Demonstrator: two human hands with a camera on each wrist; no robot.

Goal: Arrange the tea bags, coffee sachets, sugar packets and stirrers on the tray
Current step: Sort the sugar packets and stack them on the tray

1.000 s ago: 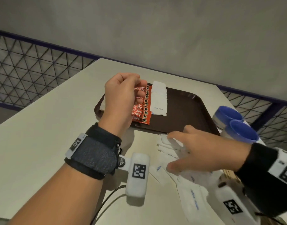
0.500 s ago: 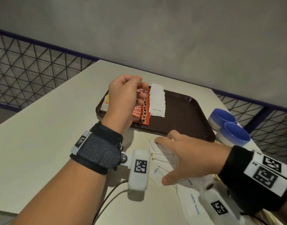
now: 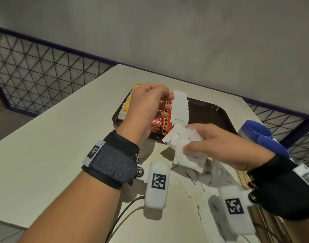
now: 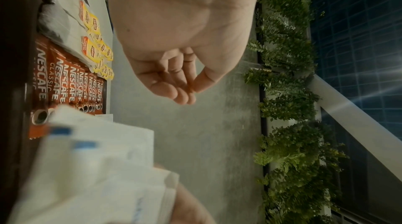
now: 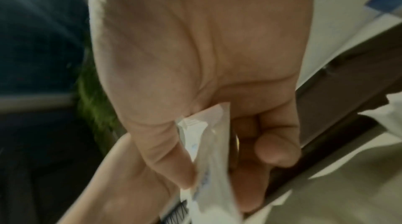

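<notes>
Head view: right hand pinches loose sugar packets at the tray's 6 o'clock edge, probably to extend the sugar row. Left wrist view: left hand hovers loosely curled, holding nothing, above coffee sachets. Right wrist view: thumb clamps packets.

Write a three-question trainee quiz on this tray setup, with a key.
1. True or false: the right hand holds white sugar packets.
2. Which row on the tray lies between the tea bags and the laid-out sugar row?
A. stirrers
B. Nescafe sachets
C. cups
3. Fill in: the left hand holds ____.

Key: 1 true; 2 B; 3 nothing.
</notes>
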